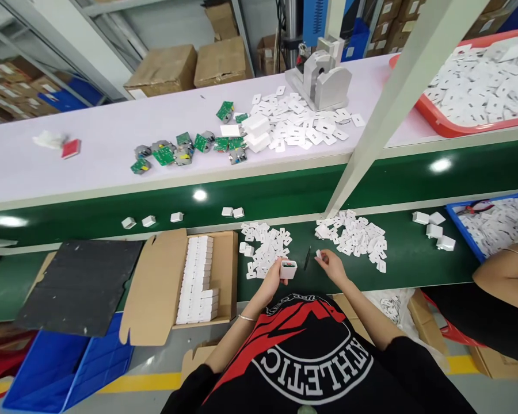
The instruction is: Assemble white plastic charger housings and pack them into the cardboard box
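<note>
The left hand (273, 282) clasps a white casing (288, 271); the right hand (334, 268) pinches between fingertips what looks like a faceplate (318, 253).

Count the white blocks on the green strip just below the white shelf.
5: leftmost block, second block to its right, third block farther right, then a close pair. The slanted post may hide more.
</note>
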Available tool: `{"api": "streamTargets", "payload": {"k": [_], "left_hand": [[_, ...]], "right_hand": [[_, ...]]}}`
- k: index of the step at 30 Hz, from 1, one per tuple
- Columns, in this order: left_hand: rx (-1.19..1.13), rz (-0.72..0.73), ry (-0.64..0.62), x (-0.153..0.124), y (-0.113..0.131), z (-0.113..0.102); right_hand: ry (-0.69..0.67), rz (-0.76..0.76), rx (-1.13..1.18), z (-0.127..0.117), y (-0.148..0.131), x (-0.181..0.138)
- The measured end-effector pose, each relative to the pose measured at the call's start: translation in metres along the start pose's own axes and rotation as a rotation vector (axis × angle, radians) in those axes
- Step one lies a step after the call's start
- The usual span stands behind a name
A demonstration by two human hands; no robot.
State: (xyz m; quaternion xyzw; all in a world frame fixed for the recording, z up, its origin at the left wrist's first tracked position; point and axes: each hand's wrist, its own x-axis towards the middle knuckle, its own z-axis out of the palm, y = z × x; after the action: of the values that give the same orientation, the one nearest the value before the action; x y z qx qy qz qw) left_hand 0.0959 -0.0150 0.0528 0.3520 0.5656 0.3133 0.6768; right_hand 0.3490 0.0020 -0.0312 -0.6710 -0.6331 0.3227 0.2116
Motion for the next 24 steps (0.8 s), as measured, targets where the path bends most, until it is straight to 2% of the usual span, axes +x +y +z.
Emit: {"api": "streamTargets", "payload": {"k": [3,5,7,9,17,24], "left_hand": [[0.152,0.085,0.000,0.001,-0.002,-0.001],[0.191,0.127,-0.027,-0.001,0.000,-0.001],[0.209,0.169,-0.057,-0.003,0.003,0.001],[0.221,0.207,-0.091,-0.005,0.007,0.002],[0.236,0.242,-0.147,-0.009,0.013,0.001],[0.238,0.263,-0.112,-0.012,0.019,0.001]], "right_hand": [[-0.013,-0.118,0.093,-0.002,-0.050,-0.012],[-0.052,-0.278,0.195,-0.008,-0.081,-0.021],[-0.094,-0.404,0.220,-0.015,-0.103,-0.029],[-0.114,-0.457,0.201,-0.022,-0.117,-0.035],[-0.141,-0.334,0.316,-0.029,-0.128,-0.038],[-0.068,-0.348,0.303,-0.030,-0.131,-0.043]]}}
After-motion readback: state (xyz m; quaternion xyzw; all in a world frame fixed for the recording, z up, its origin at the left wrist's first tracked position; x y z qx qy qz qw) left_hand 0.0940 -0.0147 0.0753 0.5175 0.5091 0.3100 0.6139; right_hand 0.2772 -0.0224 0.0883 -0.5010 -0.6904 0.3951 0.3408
